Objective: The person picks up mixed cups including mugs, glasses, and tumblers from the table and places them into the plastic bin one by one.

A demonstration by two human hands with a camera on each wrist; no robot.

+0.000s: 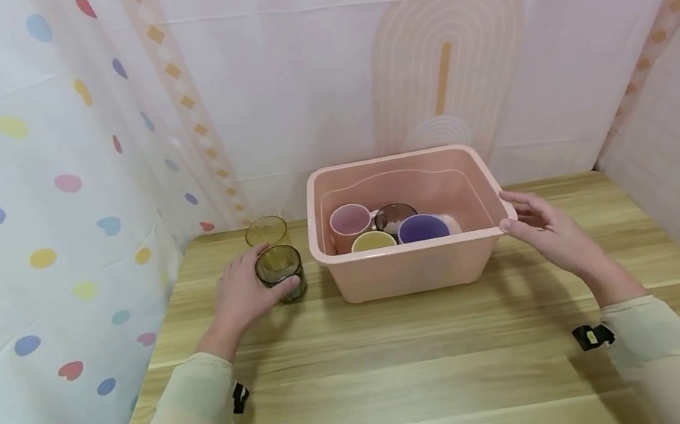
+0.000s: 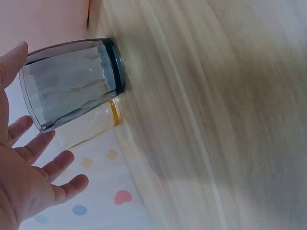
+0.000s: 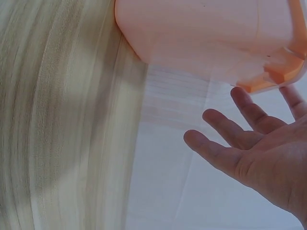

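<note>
The dark glass (image 1: 280,271) half hides behind the open left hand (image 1: 244,294); the open right hand (image 1: 546,230) touches the bin (image 1: 413,267).

A tub (image 1: 412,263) sits mid-worktop (image 1: 409,380) with four cups (image 1: 374,240) inside. Left of it stand two glasses (image 1: 280,271), one behind the other. Left hand (image 1: 242,296) beside the nearer glass; right hand (image 1: 548,229) at the tub's right rim.
</note>
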